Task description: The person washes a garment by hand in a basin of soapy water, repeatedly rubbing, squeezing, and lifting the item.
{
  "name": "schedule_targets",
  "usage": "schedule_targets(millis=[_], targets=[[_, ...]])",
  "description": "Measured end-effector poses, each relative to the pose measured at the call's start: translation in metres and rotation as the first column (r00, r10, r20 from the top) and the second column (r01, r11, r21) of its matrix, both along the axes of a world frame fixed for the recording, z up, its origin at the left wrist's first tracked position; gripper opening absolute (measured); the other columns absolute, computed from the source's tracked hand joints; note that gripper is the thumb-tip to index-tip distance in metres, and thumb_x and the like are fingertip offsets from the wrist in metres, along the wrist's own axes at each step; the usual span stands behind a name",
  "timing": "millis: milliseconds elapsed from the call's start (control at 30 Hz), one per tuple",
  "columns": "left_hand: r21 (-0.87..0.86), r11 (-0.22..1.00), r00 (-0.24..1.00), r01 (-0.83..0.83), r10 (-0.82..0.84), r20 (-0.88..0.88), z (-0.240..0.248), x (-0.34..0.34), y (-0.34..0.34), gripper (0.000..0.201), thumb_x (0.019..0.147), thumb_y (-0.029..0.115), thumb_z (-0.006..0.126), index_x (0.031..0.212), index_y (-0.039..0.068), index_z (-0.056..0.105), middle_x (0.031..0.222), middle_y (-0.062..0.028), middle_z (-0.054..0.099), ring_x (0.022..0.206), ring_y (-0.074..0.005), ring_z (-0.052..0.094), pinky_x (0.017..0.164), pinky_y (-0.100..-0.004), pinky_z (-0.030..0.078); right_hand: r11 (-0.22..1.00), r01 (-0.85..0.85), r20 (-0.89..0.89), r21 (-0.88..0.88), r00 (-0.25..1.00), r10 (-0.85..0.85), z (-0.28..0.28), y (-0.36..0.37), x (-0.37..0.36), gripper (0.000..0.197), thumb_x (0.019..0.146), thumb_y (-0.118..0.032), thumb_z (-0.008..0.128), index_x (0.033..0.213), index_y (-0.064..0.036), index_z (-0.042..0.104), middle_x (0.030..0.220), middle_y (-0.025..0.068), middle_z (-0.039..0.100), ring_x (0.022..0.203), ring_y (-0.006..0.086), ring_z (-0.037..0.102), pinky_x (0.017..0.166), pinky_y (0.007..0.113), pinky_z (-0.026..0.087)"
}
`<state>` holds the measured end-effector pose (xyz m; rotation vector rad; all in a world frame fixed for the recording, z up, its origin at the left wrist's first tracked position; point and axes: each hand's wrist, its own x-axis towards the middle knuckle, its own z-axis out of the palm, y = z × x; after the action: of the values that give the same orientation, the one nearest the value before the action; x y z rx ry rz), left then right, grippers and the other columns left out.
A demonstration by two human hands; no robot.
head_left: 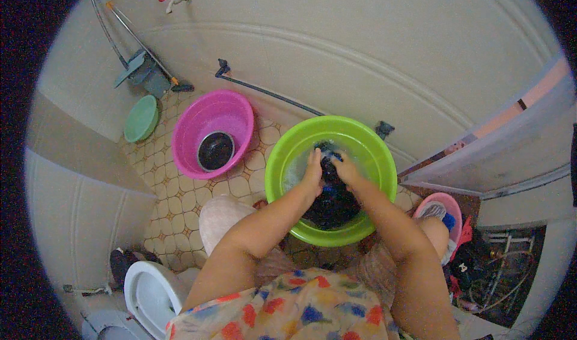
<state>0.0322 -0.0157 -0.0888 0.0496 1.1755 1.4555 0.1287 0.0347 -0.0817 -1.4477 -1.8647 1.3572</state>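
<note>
A large lime-green basin (371, 137) stands on the tiled floor in front of me. Inside it lies a dark wet garment (332, 206), bunched up, with sudsy water (293, 170) around it. My left hand (313, 173) is closed on the garment's upper part from the left side. From the right, my right hand (346, 168) grips the same bunched cloth, its fingers curled in. The two hands are a short way apart, and the cloth partly hides the fingertips.
To the left sits a pink basin (187, 114) holding a dark round thing (216, 151). Beyond it are a small green basin (142, 119), a dustpan (147, 70) and a broom (182, 88). A toilet (150, 292) is at lower left. A pink tub of clothes (455, 205) stands at right. A dark rail (270, 92) runs along the wall.
</note>
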Motion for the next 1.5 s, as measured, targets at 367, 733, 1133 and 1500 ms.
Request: schedule_targets(millis=[367, 733, 1133, 1500], targets=[[0.184, 0.962, 0.969, 0.203, -0.225, 0.105, 0.024, -0.018, 0.003, 0.032, 0.078, 0.041, 0.05, 0.088, 0.01, 0.051, 0.074, -0.0038, 0.053, 0.063, -0.0175, 0.051, 0.059, -0.0328, 0.044, 0.804, -0.287, 0.094, 0.52, 0.955, 0.28, 0.074, -0.065, -0.006, 0.022, 0.073, -0.024, 0.056, 0.08, -0.0034, 0.052, 0.077, 0.0167, 0.054, 0.072, 0.0336, 0.052, 0.062, 0.039, 0.041], [0.175, 0.984, 0.999, 0.03, -0.035, 0.023, 0.029, 0.007, -0.003, 0.023, 0.083, 0.03, 0.042, 0.067, 0.013, 0.044, 0.066, -0.0042, 0.05, 0.064, -0.0157, 0.049, 0.057, -0.031, 0.043, 0.922, -0.114, 0.277, 0.371, 0.961, 0.008, 0.046, -0.001, 0.009, 0.031, 0.08, -0.029, 0.045, 0.093, -0.0008, 0.047, 0.087, 0.0216, 0.053, 0.078, 0.0379, 0.053, 0.069, 0.044, 0.043], [-0.108, 0.994, 0.969, 0.032, -0.057, -0.241, -0.021, -0.024, 0.004, 0.03, 0.073, -0.003, 0.039, 0.097, 0.013, 0.045, 0.084, -0.0115, 0.051, 0.068, -0.0233, 0.052, 0.054, -0.0384, 0.046, 0.871, -0.492, 0.537, -0.012, 0.731, 0.42, 0.027, -0.009, 0.015, 0.053, 0.065, -0.019, 0.065, 0.108, -0.0055, 0.036, 0.107, 0.0246, 0.044, 0.095, 0.0415, 0.046, 0.076, 0.044, 0.041], [-0.053, 0.993, 0.989, 0.105, -0.099, 0.106, 0.029, -0.009, 0.011, 0.027, 0.081, 0.031, 0.043, 0.095, 0.009, 0.052, 0.088, -0.0092, 0.057, 0.069, -0.02, 0.056, 0.064, -0.0322, 0.047, 0.958, -0.076, -0.004, 0.278, 0.997, 0.08, 0.011, -0.027, -0.002, 0.024, 0.071, -0.019, 0.056, 0.086, -0.0011, 0.051, 0.085, 0.0202, 0.054, 0.079, 0.0359, 0.052, 0.068, 0.04, 0.042]])
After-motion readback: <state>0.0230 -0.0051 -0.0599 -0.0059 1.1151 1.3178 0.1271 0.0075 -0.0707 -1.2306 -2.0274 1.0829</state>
